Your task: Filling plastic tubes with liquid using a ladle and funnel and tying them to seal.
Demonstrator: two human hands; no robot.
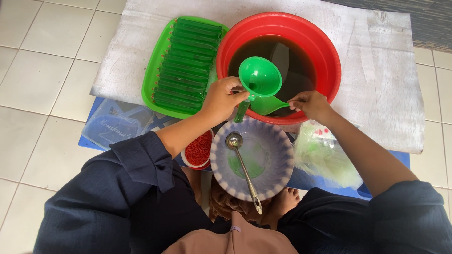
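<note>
Left hand [221,99] grip closed on upright green funnel [259,77], mouth upward; right hand [308,103] pinches scoop [267,104] handle.

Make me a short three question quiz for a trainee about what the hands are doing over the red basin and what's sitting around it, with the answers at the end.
1. True or false: the left hand grips the green funnel above the red basin of dark liquid.
2. What does the right hand hold? A) the metal spoon B) the green scoop C) the red rubber bands
3. Fill in: the metal spoon rests in the ______ bowl.

Key
1. True.
2. B; the spoon lies untouched, and the rubber bands sit in a small cup beside the bowl.
3. Purple. The green tray of filled green packets lies left of the basin.
</note>
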